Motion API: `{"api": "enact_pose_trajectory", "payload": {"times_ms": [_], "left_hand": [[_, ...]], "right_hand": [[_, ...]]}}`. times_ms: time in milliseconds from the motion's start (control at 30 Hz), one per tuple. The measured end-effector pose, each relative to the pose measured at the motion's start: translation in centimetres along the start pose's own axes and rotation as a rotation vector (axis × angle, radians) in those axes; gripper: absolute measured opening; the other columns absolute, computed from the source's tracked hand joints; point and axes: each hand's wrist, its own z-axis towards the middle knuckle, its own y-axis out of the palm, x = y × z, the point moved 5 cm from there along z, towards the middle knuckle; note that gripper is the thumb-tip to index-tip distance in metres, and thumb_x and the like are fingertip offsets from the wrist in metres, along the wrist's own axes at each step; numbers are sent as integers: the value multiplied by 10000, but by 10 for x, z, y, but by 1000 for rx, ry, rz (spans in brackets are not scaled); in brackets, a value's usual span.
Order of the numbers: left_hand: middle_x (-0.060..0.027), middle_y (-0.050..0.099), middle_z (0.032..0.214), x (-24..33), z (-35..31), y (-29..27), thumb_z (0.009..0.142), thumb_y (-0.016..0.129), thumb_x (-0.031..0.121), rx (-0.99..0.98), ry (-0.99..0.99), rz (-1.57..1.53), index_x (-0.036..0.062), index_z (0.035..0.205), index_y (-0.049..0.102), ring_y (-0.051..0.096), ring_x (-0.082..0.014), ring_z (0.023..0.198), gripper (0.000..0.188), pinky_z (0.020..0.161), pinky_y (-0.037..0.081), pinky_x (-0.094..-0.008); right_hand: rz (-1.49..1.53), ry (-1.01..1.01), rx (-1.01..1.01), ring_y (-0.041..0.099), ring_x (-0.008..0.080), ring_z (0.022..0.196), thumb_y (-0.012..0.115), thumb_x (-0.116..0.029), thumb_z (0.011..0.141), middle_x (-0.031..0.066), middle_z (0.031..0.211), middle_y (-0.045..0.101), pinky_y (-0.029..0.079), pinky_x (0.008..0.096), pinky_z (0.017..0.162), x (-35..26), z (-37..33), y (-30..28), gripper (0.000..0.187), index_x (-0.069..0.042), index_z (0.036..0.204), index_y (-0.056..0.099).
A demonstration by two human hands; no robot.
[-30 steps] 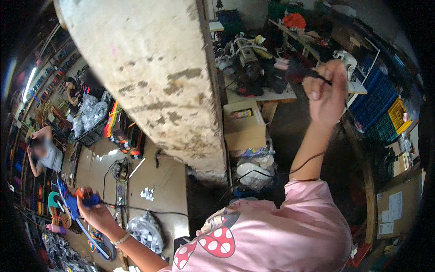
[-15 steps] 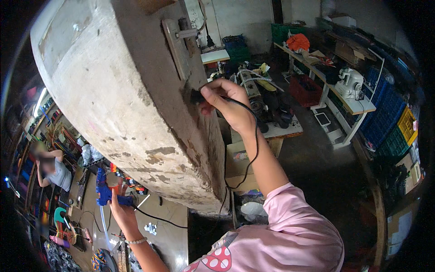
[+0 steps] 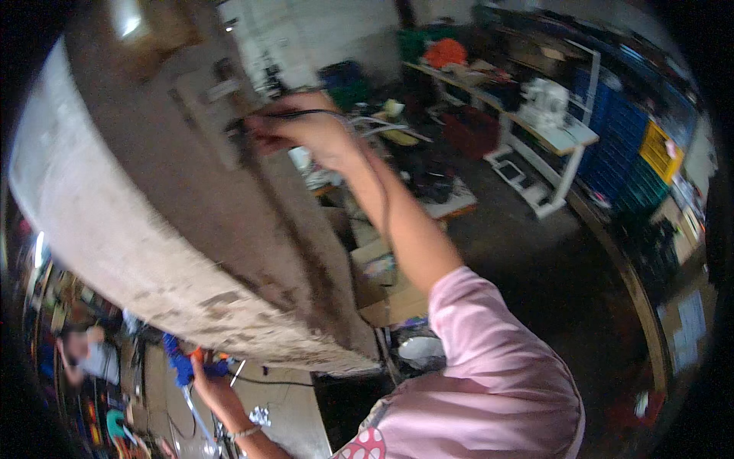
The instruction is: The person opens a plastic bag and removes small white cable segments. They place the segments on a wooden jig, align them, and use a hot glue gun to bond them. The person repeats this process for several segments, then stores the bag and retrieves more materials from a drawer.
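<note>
My right hand reaches up to the side of a concrete pillar, its fingers closed on a dark plug. The plug is up against a wooden socket board fixed to the pillar; blur hides whether its pins are in. From the plug a black cord runs back over my wrist and hangs beside my forearm. Low on the left, my left hand grips a blue glue gun with an orange trigger. A pale translucent glue stick slants down beside it.
The thick pillar with peeling paint stands between my hands. Below it is a worktable. Another person is at the far left. A white sewing machine stands on a bench at right, near stacked blue crates.
My right hand has moved up the pillar with the plug, from below the socket board to its face. The view has shifted; my left hand still holds the glue gun.
</note>
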Motion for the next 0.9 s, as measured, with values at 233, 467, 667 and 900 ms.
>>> {"api": "enact_pose_trajectory", "payload": {"times_ms": [233, 467, 667, 900], "left_hand": [[-75, 562, 1181, 2, -1, 0, 898, 555, 311, 38, 25, 23, 50, 1231, 486, 533, -170, 1064, 428, 853, 401, -303], [-57, 573, 1139, -6, 9, -6, 917, 526, 331, -13, 17, -32, 51, 1199, 516, 536, -161, 1037, 398, 851, 410, -307], [-48, 598, 1095, -5, 14, -8, 924, 522, 328, -57, 12, -93, 30, 1156, 546, 556, -144, 973, 378, 839, 431, -296], [-91, 552, 1149, 5, 12, -15, 882, 595, 331, 161, 40, 165, 33, 1210, 465, 551, -185, 999, 462, 843, 453, -323]], "right_hand": [[101, -18, -106, 664, 228, 714, 724, -123, 773, 181, 834, 648, 564, 292, 682, -11, 11, 10, 317, 127, 932, 611], [78, -11, -89, 661, 246, 777, 709, -76, 775, 183, 867, 641, 561, 303, 731, -13, 13, 12, 293, 141, 931, 591], [138, -33, -43, 660, 247, 782, 703, -67, 778, 175, 861, 639, 564, 312, 734, -9, 12, 16, 267, 135, 914, 594], [-40, -154, 10, 664, 224, 761, 713, -166, 793, 161, 851, 652, 543, 283, 708, -5, 7, 20, 331, 113, 938, 612]]}}
